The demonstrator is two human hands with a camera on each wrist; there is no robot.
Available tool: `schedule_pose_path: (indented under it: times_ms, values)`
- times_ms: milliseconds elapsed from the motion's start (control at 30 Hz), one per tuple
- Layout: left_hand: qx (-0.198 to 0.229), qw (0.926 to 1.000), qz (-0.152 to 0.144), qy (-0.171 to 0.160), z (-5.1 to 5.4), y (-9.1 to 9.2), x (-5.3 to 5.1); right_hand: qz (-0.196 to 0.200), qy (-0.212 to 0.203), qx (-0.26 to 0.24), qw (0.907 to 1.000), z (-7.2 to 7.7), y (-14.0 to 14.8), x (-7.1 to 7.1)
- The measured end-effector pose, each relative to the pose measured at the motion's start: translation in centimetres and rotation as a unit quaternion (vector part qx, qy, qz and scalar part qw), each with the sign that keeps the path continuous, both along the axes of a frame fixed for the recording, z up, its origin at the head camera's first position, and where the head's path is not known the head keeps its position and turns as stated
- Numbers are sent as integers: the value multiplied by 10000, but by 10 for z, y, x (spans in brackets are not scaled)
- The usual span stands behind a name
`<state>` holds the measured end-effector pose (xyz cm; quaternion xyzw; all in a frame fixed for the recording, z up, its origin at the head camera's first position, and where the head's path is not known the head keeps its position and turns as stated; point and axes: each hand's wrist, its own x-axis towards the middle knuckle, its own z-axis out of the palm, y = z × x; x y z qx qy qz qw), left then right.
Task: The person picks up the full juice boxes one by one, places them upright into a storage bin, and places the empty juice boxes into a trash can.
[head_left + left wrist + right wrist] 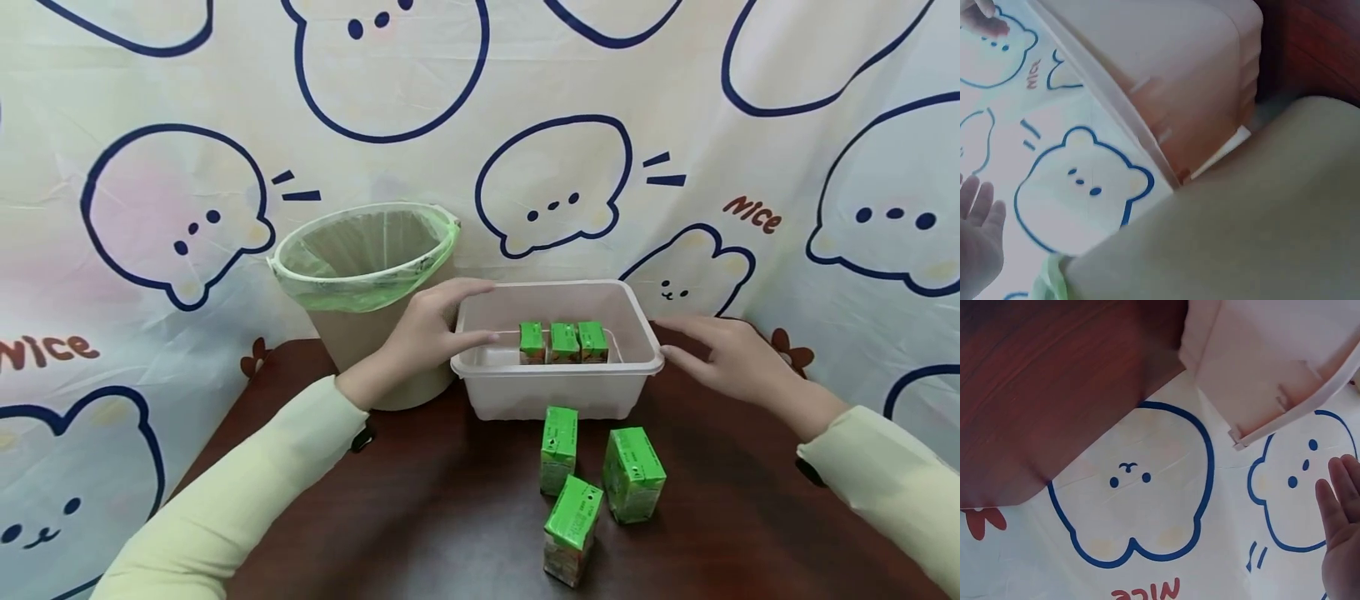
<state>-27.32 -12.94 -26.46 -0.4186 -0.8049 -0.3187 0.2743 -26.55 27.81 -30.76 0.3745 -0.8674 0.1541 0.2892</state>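
Note:
A pale plastic storage bin [555, 396] stands on the dark table, with three small green drink cartons [564, 342] in a row inside it. Three more green cartons stand on the table before it: one [558, 450] close to the bin, one [634, 475] to the right, one [573, 529] nearest. At the bin's left rim is my left hand [427, 329], thumb and fingers spread, holding nothing. My right hand [723, 354] is by the right rim, fingers extended and holding nothing. Both wrist views show the hands beside the bin's outer walls; contact is unclear.
Behind my left hand stands a beige trash can [330, 333] with a green liner [360, 293] over its rim. A cartoon-printed curtain [390, 175] hangs behind the brown table [420, 517].

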Motion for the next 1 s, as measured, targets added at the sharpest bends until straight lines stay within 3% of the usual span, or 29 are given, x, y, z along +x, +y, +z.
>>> schedule_pose_path:
  times_ms: [233, 400, 600, 800, 1000]
  values:
    - [485, 9941, 239, 942, 2, -36, 12, -92, -192, -379, 9991, -6, -3, 16]
    - [631, 9827, 789, 1552, 4, -64, 21, 244, -312, -726, 9966, -11, -5, 27]
    - [944, 9691, 1359, 1829, 4, -97, 21, 520, -364, -1138, 9915, -15, -6, 41]
    - [531, 9567, 2026, 2020, -3, -125, 15, 890, -768, -1314, 9843, -24, -7, 52]
    - [176, 9460, 2476, 2084, -10, -144, 8, 1266, -1160, -1372, 9755, -39, -10, 57]
